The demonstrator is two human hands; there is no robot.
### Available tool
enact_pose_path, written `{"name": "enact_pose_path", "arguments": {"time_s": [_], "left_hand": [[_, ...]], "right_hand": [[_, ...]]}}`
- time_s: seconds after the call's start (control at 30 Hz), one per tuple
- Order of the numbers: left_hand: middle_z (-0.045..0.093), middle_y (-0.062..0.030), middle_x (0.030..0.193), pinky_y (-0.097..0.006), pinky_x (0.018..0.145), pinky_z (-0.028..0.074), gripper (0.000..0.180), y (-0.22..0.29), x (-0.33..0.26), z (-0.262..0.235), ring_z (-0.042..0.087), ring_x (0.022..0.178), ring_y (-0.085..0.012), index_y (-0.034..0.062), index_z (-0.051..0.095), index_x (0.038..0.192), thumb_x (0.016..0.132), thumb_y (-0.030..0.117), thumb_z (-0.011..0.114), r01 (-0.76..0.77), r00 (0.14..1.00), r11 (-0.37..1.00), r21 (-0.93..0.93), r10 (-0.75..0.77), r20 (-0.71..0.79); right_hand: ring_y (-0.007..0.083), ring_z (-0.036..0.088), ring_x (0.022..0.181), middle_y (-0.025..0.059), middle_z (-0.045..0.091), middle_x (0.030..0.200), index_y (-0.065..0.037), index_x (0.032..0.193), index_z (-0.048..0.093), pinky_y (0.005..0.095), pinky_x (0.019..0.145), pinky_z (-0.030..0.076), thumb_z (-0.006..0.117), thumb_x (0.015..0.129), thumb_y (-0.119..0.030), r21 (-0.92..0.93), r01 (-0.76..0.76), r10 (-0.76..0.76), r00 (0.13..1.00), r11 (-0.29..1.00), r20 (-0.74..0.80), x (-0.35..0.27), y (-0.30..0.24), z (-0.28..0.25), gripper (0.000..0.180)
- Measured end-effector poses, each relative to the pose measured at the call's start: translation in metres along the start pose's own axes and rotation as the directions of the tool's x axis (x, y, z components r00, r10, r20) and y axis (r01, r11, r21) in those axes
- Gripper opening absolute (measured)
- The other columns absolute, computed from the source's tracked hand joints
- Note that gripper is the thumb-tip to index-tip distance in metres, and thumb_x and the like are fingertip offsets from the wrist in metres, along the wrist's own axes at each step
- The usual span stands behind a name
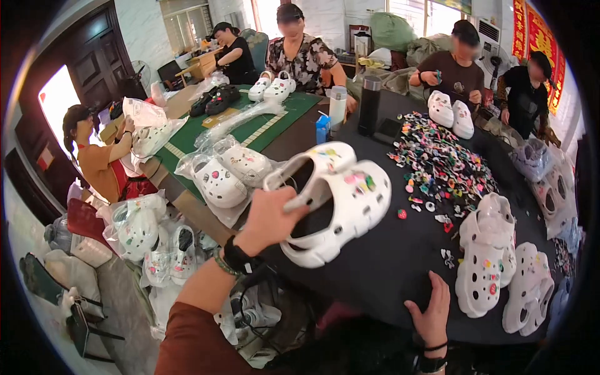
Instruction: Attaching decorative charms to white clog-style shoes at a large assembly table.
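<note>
1. We take the black table [387, 262] as our landmark.
2. Our left hand [270, 220] is raised above the table's near left edge, fingers closed around the heel straps of a pair of white clogs [334, 200]; we hold both shoes together in the air, their fronts set with small coloured charms.
3. Our right hand [431, 309] lies flat on the table's near edge, fingers spread and holding nothing.
4. Just right of that hand, more white clogs [484, 265] lie on the table.
5. A heap of coloured charms [440, 162] covers the table's middle, beyond the held pair.
6. At the far end stand a black flask [369, 105] and a white bottle [337, 106].
7. Left of the table, bagged clogs [219, 181] lie on a green mat [275, 125].
8. Other people sit around the far sides of the table.
</note>
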State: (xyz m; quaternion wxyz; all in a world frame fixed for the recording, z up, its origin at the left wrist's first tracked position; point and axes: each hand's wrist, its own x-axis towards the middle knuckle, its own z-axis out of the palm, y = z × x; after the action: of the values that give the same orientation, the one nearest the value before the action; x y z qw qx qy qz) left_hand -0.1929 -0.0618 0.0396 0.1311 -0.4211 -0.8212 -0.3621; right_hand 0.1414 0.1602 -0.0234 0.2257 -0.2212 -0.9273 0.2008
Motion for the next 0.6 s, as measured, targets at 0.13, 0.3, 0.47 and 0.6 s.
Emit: {"name": "enact_pose_path", "arguments": {"time_s": [0.13,0.3,0.47,0.6], "left_hand": [[0.061,-0.0228,0.072,-0.048,0.064,0.047,0.033,-0.056,0.045,-0.006,0.061,0.074,-0.0441,0.0023,0.058,0.073,0.076,0.031,0.075,0.181,0.981,0.973,0.144,-0.168,-0.096],[0.068,-0.0206,0.085,-0.049,0.075,0.049,0.035,-0.131,0.131,-0.006,0.065,0.088,-0.041,0.005,0.067,0.086,0.079,0.039,0.072,0.368,0.929,0.835,0.408,-0.342,-0.139],[0.071,-0.0192,0.096,-0.047,0.084,0.05,0.034,-0.209,0.221,0.009,0.066,0.092,-0.0395,0.0094,0.07,0.096,0.081,0.04,0.07,0.55,0.83,0.754,0.36,-0.442,-0.34],[0.07,-0.0218,0.099,-0.048,0.088,0.048,0.045,-0.28,0.225,-0.001,0.065,0.097,-0.0391,0.0066,0.071,0.104,0.086,0.047,0.063,0.295,0.911,0.876,0.382,-0.138,-0.389]], "right_hand": [[0.0387,0.046,0.123,0.0191,0.049,0.133,0.0,0.137,0.043,0.0444,0.105,0.036,0.081,0.065,-0.011,0.014,-0.003,0.003,1.0,1.0,0.01,0.004,-0.01,-0.007,0.082],[0.0391,0.047,0.119,0.0196,0.049,0.13,0.0,0.128,0.049,0.0483,0.1,0.036,0.077,0.069,-0.021,-0.045,-0.003,0.005,0.998,0.999,0.063,0.008,0.006,-0.001,0.069],[0.0389,0.049,0.121,0.0193,0.052,0.131,-0.001,0.135,0.048,0.0479,0.101,0.039,0.076,0.079,-0.016,-0.066,-0.03,0.032,0.999,0.997,0.019,0.027,-0.003,-0.019,0.064],[0.0386,0.048,0.121,0.0183,0.051,0.131,-0.003,0.133,0.05,0.0493,0.101,0.037,0.074,0.08,-0.016,-0.087,0.046,-0.042,0.998,0.995,0.047,0.042,-0.006,-0.047,0.06]]}}
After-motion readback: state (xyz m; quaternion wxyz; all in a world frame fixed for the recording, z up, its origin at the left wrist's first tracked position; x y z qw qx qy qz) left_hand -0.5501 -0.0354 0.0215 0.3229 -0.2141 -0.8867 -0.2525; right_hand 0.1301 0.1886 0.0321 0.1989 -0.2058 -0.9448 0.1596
